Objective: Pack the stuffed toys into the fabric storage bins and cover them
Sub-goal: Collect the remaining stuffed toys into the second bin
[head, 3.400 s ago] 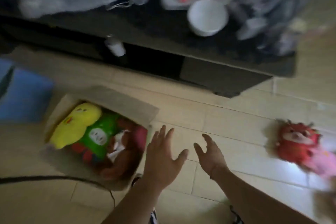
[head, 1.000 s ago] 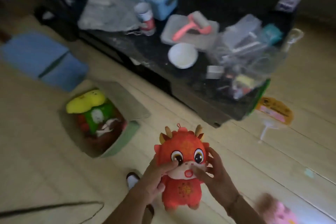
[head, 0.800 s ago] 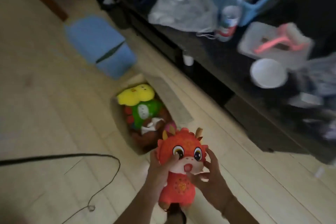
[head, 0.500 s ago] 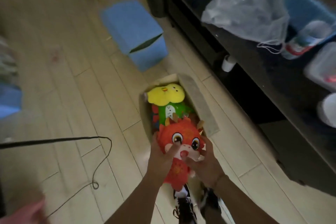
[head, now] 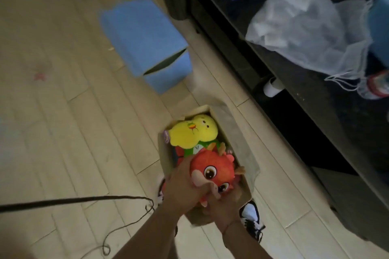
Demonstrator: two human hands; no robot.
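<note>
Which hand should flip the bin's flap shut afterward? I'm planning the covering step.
Probably the right hand: it grips the red dragon toy on the side where the flap hangs; the left hand is opposite.
</note>
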